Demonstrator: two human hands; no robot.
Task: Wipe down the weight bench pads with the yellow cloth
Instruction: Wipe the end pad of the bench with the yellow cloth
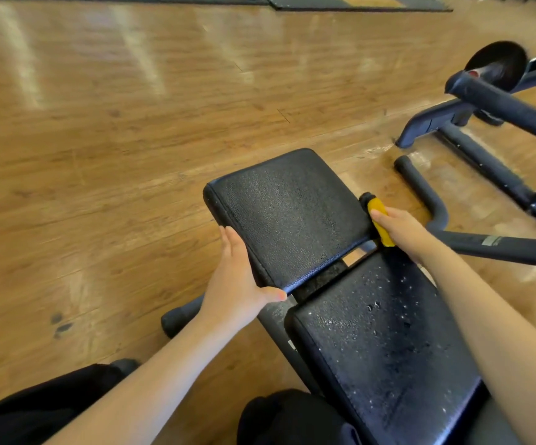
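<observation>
A black weight bench fills the middle of the view. Its seat pad (287, 210) lies further away, and the long back pad (385, 342), speckled with droplets, runs toward me. My left hand (236, 281) grips the left edge of the seat pad, thumb hooked over its near corner. My right hand (404, 231) holds the yellow cloth (379, 220) against the right edge of the seat pad, by the gap between the two pads. Most of the cloth is hidden under my fingers.
Wooden floor (115, 139) spreads to the left and ahead. Another dark machine frame (484, 101) with a padded roller stands at the right. The bench's floor bar (427, 194) juts out beside my right hand. My dark-clothed knees (51, 409) show at the bottom.
</observation>
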